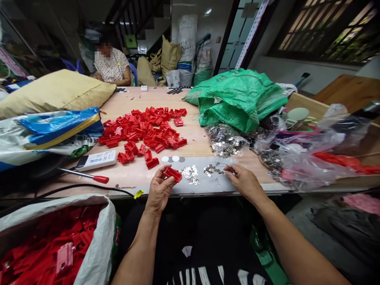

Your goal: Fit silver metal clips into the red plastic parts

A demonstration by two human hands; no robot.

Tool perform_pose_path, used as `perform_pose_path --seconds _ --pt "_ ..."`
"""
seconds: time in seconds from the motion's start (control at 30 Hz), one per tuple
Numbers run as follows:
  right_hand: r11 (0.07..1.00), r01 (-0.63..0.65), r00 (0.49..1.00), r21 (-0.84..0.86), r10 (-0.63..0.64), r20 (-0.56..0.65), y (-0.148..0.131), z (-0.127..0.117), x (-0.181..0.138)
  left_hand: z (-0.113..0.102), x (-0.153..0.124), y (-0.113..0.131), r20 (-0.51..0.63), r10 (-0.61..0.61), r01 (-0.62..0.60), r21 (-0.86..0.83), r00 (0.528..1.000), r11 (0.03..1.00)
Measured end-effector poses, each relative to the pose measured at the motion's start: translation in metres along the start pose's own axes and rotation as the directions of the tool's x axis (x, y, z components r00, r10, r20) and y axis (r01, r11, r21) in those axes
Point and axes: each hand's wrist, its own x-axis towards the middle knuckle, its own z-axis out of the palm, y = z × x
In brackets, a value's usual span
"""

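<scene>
Under fingers (pixel 162 179), red clip (pixel 173 173) half-hidden.

Tiny metal piece (pixel 232 170) pinched in the right hand (pixel 245 183) showing too small to identify, white sack of red parts (pixel 56 241) being cut off at lower left, clear bag (pixel 299 156) blurring its contents at right.

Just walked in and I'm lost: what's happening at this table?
A person at the table edge holds a red plastic piece in the left hand, while the right hand pinches a small metal part beside little heaps of metal bits. A spread of red pieces lies further back, and a sack of them stands at lower left. Another person sits at the far end.
</scene>
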Motion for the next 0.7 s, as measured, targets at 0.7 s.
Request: perform_pose_path --seconds 0.7 --pt "1.0 -0.016 1.0 -0.016 0.016 0.004 0.009 0.001 0.001 0.014 -0.003 -0.017 0.018 0.335 -0.304 0.47 0.942 0.829"
